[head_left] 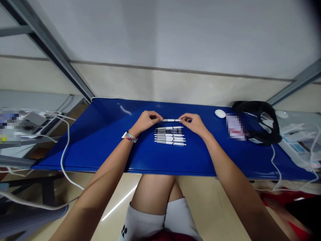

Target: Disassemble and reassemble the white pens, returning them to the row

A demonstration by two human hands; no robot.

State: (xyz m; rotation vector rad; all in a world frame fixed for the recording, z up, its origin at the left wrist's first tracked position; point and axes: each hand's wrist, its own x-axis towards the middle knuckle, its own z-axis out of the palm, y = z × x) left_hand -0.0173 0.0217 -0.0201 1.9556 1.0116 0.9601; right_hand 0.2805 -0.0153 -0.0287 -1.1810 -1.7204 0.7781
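Note:
A white pen with a grey grip (172, 120) lies crosswise between my hands, just beyond a row of other pens. My left hand (148, 119) pinches its grip end with thumb and fingertips. At the opposite end, my right hand (192, 122) has its fingers closed on the pen too. Closer to me, several similar pens (170, 138) lie side by side on the blue table (105, 134), tips to the left. One darker pen (170, 131) is among them. My left wrist wears a colourful band (130, 136).
A white oval object (220, 113) sits at the back right, beside a blurred-out packet (235, 127) and a black head strap device (260, 122). White cables (65, 157) hang at the left edge. Grey metal posts (50, 43) flank the table; a wall closes the back.

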